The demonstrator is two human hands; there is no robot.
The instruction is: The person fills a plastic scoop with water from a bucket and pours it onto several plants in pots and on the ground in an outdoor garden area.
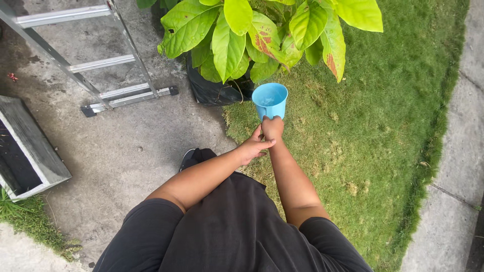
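Note:
My right hand (273,127) grips the handle of a light blue plastic cup (269,99) with water in it. The cup is held upright over the grass, just in front of a black grow bag (212,90) that holds a plant with large yellow-green leaves (252,35). My left hand (253,146) rests against my right wrist, fingers loosely apart, holding nothing.
An aluminium ladder (96,65) stands on the wet concrete at the upper left. A grey wooden planter box (30,146) sits at the left edge. Grass lawn (373,126) fills the right, bordered by a paved strip (461,151). My dark shoe (187,158) is on the concrete.

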